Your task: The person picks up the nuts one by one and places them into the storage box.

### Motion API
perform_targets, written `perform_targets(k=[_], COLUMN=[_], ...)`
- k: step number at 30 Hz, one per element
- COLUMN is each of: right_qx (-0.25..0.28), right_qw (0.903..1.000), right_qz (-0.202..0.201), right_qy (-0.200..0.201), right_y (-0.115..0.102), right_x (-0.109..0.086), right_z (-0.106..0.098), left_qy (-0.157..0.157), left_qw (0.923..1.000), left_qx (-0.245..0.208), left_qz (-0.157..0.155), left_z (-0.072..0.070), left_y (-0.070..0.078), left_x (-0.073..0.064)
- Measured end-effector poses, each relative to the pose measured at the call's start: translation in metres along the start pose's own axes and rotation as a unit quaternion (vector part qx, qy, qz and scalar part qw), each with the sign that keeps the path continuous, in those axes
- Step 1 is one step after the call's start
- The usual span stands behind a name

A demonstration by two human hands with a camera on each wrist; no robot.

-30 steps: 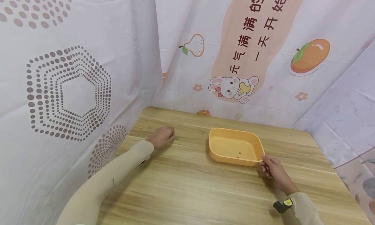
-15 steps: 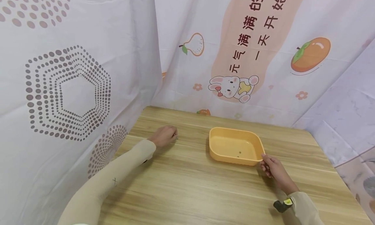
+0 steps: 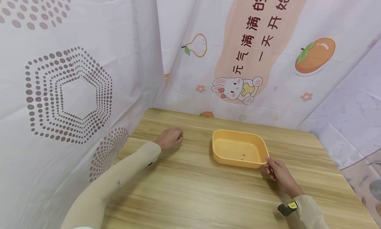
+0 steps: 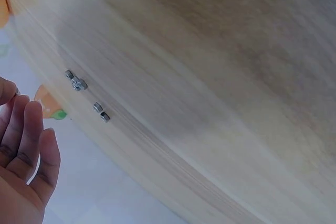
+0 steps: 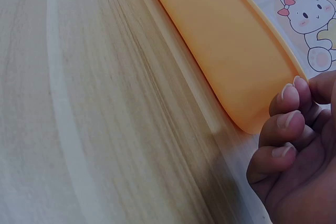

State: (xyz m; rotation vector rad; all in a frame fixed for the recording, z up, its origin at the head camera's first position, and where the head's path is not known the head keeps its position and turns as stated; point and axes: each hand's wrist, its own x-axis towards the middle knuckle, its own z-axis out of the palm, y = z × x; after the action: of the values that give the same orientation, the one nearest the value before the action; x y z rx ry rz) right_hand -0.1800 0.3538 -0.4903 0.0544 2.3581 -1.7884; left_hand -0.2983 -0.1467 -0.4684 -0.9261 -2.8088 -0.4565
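Note:
My left hand (image 3: 170, 138) is over the left part of the wooden table. In the left wrist view its thumb and forefinger pinch a tiny metal nut (image 4: 17, 92), mostly hidden by the fingertips. Several small silvery nuts (image 4: 79, 83) lie on the wood beside that hand; in the head view it hides them. My right hand (image 3: 279, 176) grips the near right corner of a shallow yellow-orange tray (image 3: 221, 160) between thumb and fingers. Two small dark nuts (image 3: 243, 155) lie on the tray's floor. In the right wrist view only the tray's outer wall (image 5: 231, 51) shows.
The wood-grain table (image 3: 190, 196) stretches between and in front of the hands. A printed white curtain (image 3: 190, 83) hangs along its back edge, and another patterned curtain (image 3: 131, 73) closes off the left side. A dark wrist device (image 3: 286, 209) sits at the right sleeve.
My left hand has shifted slightly right toward the tray, and the nuts visible by its fingertips earlier are out of sight in the head view. The right hand and tray have stayed still.

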Motion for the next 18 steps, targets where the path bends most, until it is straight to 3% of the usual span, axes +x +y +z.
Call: perform_targets(k=[18], right_qx=[0.000], right_qw=[1.0000], right_qz=[0.000], right_qy=[0.001], right_y=[0.000], right_x=[0.000], right_z=[0.000], left_qy=[0.006], left_qw=[1.0000], left_qx=[-0.004], left_qz=[0.003], left_z=[-0.001], left_y=[0.012], left_x=[0.007])
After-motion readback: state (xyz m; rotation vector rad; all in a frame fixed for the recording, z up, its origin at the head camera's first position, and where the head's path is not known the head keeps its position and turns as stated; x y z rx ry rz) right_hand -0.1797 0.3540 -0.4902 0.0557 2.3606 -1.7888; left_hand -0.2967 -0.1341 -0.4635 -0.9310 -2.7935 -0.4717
